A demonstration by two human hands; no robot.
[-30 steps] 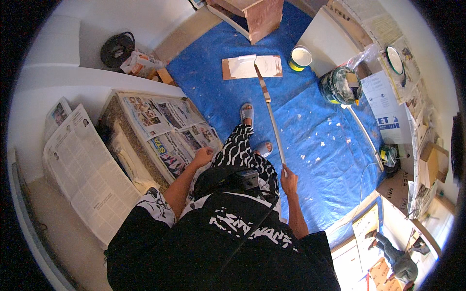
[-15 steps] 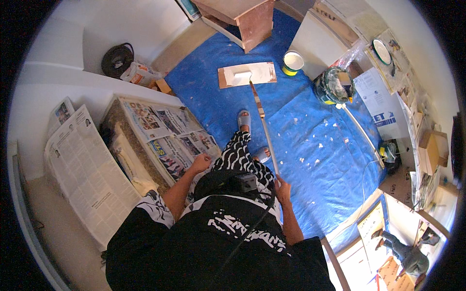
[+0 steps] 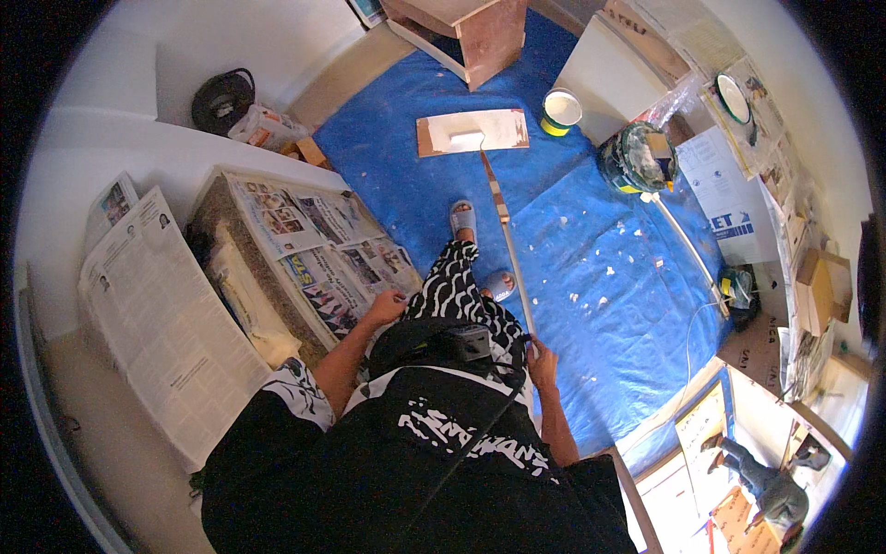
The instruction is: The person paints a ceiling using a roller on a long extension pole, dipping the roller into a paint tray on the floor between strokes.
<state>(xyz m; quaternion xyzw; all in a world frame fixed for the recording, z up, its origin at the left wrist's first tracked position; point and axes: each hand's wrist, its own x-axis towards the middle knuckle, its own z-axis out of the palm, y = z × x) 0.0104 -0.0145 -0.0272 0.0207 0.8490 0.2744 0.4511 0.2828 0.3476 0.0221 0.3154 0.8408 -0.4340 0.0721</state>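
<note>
My right hand (image 3: 542,362) is closed around the long pole (image 3: 517,272) of a paint roller (image 3: 466,140), beside my right hip. The pole runs forward between me and a flat board on the floor. The roller's white head rests on this board (image 3: 509,126), which is coated white over much of its brown surface. My left hand (image 3: 388,306) hangs by my left thigh with its fingers curled in, and I see nothing in it. Nearest to it is a newspaper-covered block (image 3: 323,245).
A blue sheet (image 3: 591,342) spotted with white flecks covers the floor. Ahead stand a paint tub (image 3: 561,112) and a dark bucket (image 3: 637,157). Another pole (image 3: 688,245) lies at right. A wooden cabinet (image 3: 494,46) stands at the far side. Another person (image 3: 775,489) is at lower right.
The roller head has shifted slightly nearer to me on the board, and the pole has moved with it. My view has tilted a little. My left hand stays by my thigh.
</note>
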